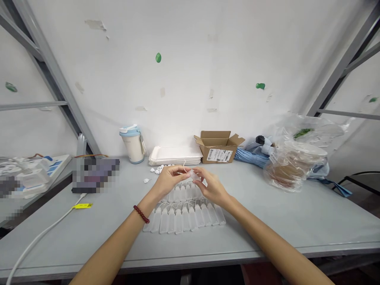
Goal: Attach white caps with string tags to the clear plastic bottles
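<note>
My left hand [171, 180] and my right hand [212, 186] meet above the middle of the table. The right thumb and fingers pinch a small translucent plastic bottle [194, 175], which lies tilted. The left fingers are closed at its other end, where a white cord [184, 166] sticks up; the part between them is mostly hidden. Below my hands lie two rows of similar translucent bottles [178, 221] with white necks and cords, side by side. Small white pieces [146, 181] are scattered beyond my left hand, partly covered by it.
At the back stand a white tumbler with a blue lid [132, 146], a stack of white envelopes [175, 155] and an open cardboard box [218, 152]. Plastic-wrapped items [292, 166] and blue cloth [252, 157] lie right. A cable [44, 227] crosses the left side.
</note>
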A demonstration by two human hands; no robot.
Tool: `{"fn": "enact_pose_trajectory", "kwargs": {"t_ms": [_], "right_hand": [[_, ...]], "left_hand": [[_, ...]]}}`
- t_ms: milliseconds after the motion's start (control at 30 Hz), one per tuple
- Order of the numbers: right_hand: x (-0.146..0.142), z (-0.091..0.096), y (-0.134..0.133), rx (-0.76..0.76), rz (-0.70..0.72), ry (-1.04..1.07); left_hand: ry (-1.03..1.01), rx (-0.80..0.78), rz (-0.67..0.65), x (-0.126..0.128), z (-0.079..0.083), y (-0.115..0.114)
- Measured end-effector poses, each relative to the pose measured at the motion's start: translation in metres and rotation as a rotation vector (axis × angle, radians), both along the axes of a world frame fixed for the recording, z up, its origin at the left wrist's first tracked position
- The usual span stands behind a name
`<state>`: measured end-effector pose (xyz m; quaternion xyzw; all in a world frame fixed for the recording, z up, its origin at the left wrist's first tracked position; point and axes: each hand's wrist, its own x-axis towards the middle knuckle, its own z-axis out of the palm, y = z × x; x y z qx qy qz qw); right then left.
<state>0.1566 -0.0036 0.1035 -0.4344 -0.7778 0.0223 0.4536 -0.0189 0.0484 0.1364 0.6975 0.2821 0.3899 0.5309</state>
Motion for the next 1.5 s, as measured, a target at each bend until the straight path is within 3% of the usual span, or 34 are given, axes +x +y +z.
{"fn": "enact_pose_trajectory", "kwargs": {"t_ms": [267,500,767,967,1067,1167,1267,1500], "right_hand": [[0.0,0.005,0.0,-0.03,0.01,0.056],[0.006,-0.001,0.004,-0.102,-0.071,0.169],[0.01,-0.005,0.008,-0.086,-0.093,0.028],[0.004,-0.002,0.003,-0.159,-0.054,-0.002],[-0.001,0.002,-0.001,-0.223,-0.009,0.073],[-0.007,0.006,-0.006,-0.359,0.089,0.227],[-0.011,0.011,-0.009,-0.528,0.208,0.406],[-0.012,0.017,-0.009,-0.729,0.35,0.655]], "left_hand": [[0.088,0.07,0.028,0.0,-0.001,0.003],[0.449,0.45,0.39,-0.023,-0.011,0.038],[0.728,0.563,0.226,-0.026,-0.032,0.05],[0.736,0.528,0.225,-0.021,-0.033,0.047],[0.592,0.395,0.231,-0.019,-0.025,0.042],[0.249,0.067,0.138,-0.014,-0.016,0.031],[0.039,-0.169,0.037,-0.008,-0.01,0.018],[-0.241,-0.389,-0.069,-0.001,-0.006,0.007]]}}
